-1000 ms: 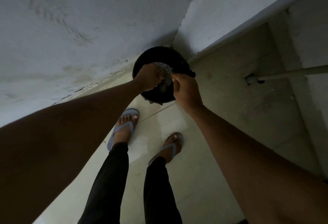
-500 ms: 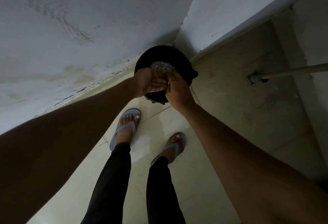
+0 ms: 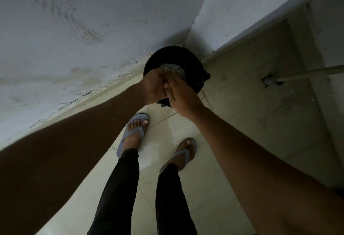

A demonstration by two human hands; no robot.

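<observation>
White-plastered walls (image 3: 93, 20) meet in a corner straight ahead of the hands. Pale tiled floor (image 3: 208, 169) lies below them, with a wet-looking sheen near the feet.

Black trouser legs (image 3: 121, 188) and a pair of grey flip-flops (image 3: 134, 134) stand below and behind the hands, toes pointing toward the corner.

Round black plastic bucket (image 3: 193, 63) sits in that corner, mouth up. It is directly beneath and just beyond both hands. A grey ribbed hose (image 3: 307, 73) runs along the floor well to the right of the right hand, apart from the bucket.

Left hand (image 3: 155, 87) and right hand (image 3: 183, 95) are pressed against each other over the bucket's near rim and hide that part of it.
- Left hand: palm turned toward the right hand, looking cupped.
- Right hand: back toward the camera, fingers laid into the left palm.
- Whether anything is held between them cannot be told, as the contact zone is dark and hidden.

Glinting, rippled water (image 3: 174, 67) shows inside the bucket, just past the fingertips.

Key relation: the water lies forward of and below the joined hands, very near.
- Both hands are about equally close, the left reaching slightly farther over the mouth.
- The bucket is round, so no approach axis is favoured.

Judgement: the work looks like rinsing or rubbing the hands over the bucket. A short dip forward and down would reach the water. Spill would fall on the tiles by the feet.
</observation>
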